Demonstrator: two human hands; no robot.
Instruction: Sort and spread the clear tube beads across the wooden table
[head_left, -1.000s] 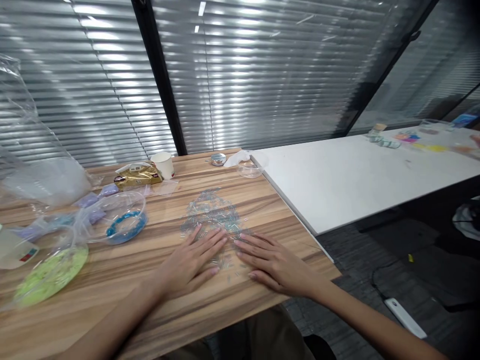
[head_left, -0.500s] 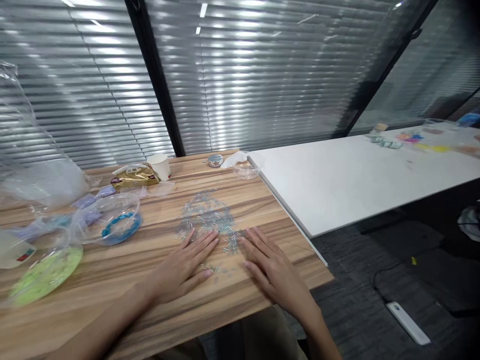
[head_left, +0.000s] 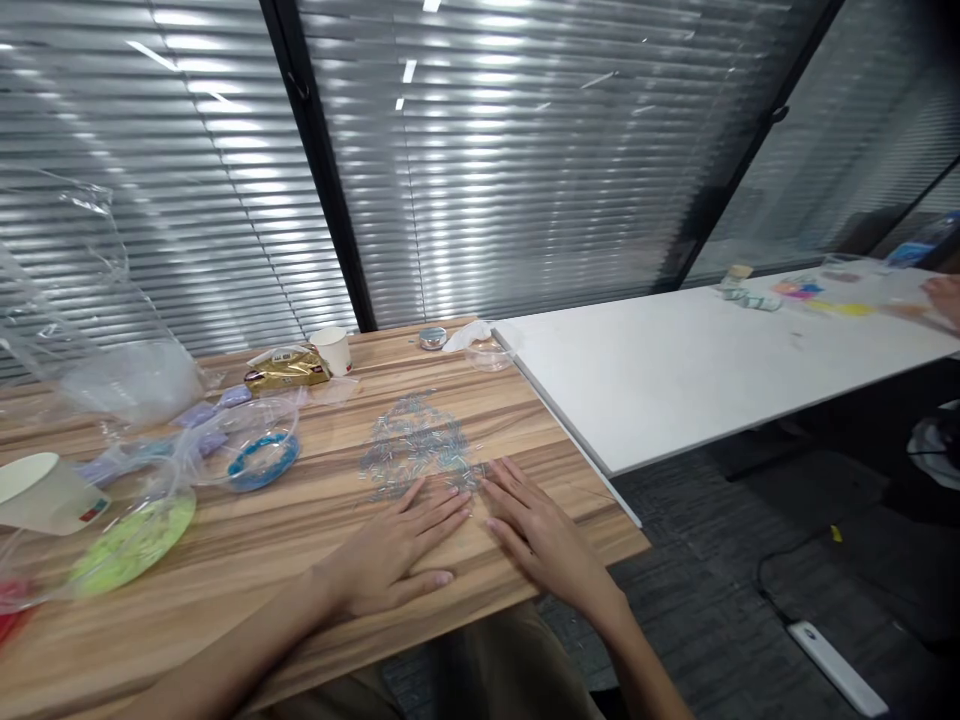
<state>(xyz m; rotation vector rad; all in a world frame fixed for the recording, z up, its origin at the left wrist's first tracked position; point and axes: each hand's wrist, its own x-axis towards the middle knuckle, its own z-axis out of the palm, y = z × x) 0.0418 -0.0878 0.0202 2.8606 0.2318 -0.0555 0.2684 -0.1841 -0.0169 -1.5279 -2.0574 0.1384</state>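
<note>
Many small, clear bluish tube beads (head_left: 420, 440) lie spread in a loose patch on the wooden table (head_left: 322, 540). My left hand (head_left: 401, 550) rests palm down at the near edge of the patch, its fingers stretched out and its fingertips touching the beads. On the patch's right side, my right hand (head_left: 544, 530) also lies flat with straight fingers, the tips at the near right beads. Only a narrow gap separates the two hands' fingertips. Neither hand holds anything that I can see; whatever lies under the palms is hidden.
To the left are a plastic dish with blue beads (head_left: 262, 460), a dish with yellow-green pieces (head_left: 135, 540) and a tipped paper cup (head_left: 49, 495). Behind stand a gold packet (head_left: 287, 368), an upright paper cup (head_left: 332, 351), a round tin (head_left: 433, 338) and a clear dish (head_left: 491, 350). A white table (head_left: 660, 380) adjoins at right.
My left hand has slid right, closer to the right hand, and the loose beads near its thumb no longer show. The view has shifted slightly. Another person's hand appears at the far right.
</note>
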